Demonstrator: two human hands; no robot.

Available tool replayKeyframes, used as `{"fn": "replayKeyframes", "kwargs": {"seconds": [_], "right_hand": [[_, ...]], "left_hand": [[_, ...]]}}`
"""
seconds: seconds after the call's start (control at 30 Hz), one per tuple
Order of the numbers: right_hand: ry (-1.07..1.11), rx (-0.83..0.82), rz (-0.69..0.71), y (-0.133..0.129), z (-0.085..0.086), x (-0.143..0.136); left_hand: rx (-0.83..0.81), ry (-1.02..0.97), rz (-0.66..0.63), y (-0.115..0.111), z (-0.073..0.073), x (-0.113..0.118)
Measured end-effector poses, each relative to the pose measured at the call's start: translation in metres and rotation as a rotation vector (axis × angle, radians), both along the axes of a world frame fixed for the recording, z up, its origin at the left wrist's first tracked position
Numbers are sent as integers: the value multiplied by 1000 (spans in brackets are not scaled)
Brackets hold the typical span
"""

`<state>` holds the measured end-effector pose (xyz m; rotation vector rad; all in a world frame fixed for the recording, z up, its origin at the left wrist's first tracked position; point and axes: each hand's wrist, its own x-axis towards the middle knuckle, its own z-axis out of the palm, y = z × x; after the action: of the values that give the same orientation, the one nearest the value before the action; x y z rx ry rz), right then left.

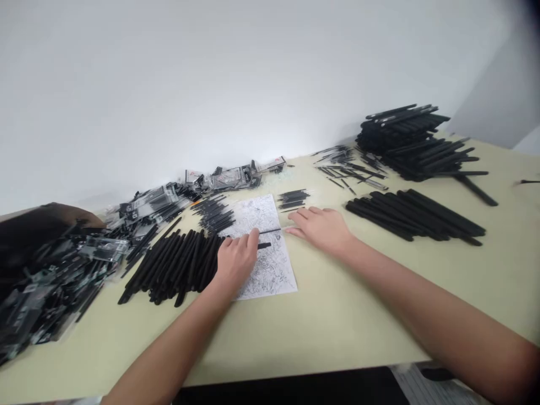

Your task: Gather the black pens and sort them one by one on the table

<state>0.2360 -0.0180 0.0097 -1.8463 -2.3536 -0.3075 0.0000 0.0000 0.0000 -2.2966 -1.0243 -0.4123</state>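
Observation:
My left hand (236, 260) rests on a printed black-and-white sheet (270, 270), its fingers closed around a black pen barrel (265, 246) that pokes out to the right. Between both hands runs a thin black refill (270, 230); the fingertips of my right hand (321, 226) pinch its right end at the sheet's edge. A pile of black pen barrels (177, 264) lies just left of my left hand. A small bundle of thin refills (293, 199) lies beyond the sheet.
Clear packets of pens (139, 211) are heaped at the left and along the wall. Rows of black pens (415, 215) lie right of my right hand, with a taller stack (411, 140) behind. Loose thin parts (348, 169) are scattered at the back. The table's near edge (295, 374) runs below my arms.

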Motion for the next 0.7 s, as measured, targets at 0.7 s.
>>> {"fn": "replayKeyframes", "kwargs": {"seconds": [0.7], "right_hand": [[-7, -68, -13, 8, -7, 1]], "left_hand": [[16, 120, -106, 11, -14, -2]]}}
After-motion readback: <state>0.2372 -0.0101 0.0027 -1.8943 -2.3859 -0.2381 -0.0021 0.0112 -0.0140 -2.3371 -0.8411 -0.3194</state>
